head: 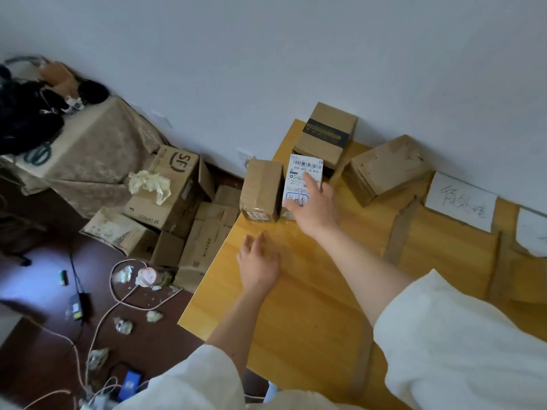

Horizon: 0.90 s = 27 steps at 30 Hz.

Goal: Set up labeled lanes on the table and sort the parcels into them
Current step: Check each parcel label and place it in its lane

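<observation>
— Four cardboard parcels stand at the far end of the wooden table [310, 291]. Where are the hands?
— Right hand [315, 207]: fingers straight, laid against the white-labelled parcel [303, 184], beside a plain brown parcel [260, 192]. Left hand [259, 263]: flat on the tabletop, holding nothing.
— And the lanes?
— Brown tape strips [399, 232] divide the table; a handwritten paper label [461, 201] lies by the wall.
</observation>
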Tool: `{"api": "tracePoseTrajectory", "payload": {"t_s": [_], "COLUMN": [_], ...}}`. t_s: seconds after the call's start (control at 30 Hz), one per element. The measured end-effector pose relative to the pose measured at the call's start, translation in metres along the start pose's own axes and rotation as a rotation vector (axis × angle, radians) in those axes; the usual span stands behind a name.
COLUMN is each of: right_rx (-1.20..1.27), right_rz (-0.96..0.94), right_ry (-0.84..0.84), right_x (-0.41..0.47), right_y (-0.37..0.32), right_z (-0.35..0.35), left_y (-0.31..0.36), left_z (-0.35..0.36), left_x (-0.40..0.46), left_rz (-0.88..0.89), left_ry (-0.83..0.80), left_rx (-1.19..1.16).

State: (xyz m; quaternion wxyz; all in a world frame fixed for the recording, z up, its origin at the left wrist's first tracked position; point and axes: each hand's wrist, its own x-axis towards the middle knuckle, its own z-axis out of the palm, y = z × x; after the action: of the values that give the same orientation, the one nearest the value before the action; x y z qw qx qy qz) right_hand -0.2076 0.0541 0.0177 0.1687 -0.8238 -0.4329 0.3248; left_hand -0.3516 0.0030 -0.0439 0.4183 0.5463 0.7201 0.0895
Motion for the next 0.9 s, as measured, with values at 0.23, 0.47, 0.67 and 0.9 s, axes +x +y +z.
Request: {"api": "tracePoseTrajectory", "payload": {"t_s": [0.23, 0.47, 0.67, 0.9], "right_rx": [-0.061, -0.083, 0.065, 0.356], "right_rz": [0.056, 0.077, 0.119, 0.192], "right_ry": [0.044, -0.005, 0.018, 0.021], "right_x": [0.000, -0.016, -0.042, -0.071], "right_y": [-0.002, 0.013, 0.036, 0.063], "right_z": [0.006, -0.002, -0.008, -0.028], "left_y": [0.000, -0.002, 0.003, 0.014], "left_z": [0.005, 0.002, -0.001, 0.002], "left_x": [-0.001, -0.003, -0.009, -0.027], "left_rz": [0.009, 0.013, -0.023, -0.032], "left_ry": [-0.040, -0.061, -0.104, -0.168], "left_rx": [0.152, 0.152, 0.088, -0.116]}}
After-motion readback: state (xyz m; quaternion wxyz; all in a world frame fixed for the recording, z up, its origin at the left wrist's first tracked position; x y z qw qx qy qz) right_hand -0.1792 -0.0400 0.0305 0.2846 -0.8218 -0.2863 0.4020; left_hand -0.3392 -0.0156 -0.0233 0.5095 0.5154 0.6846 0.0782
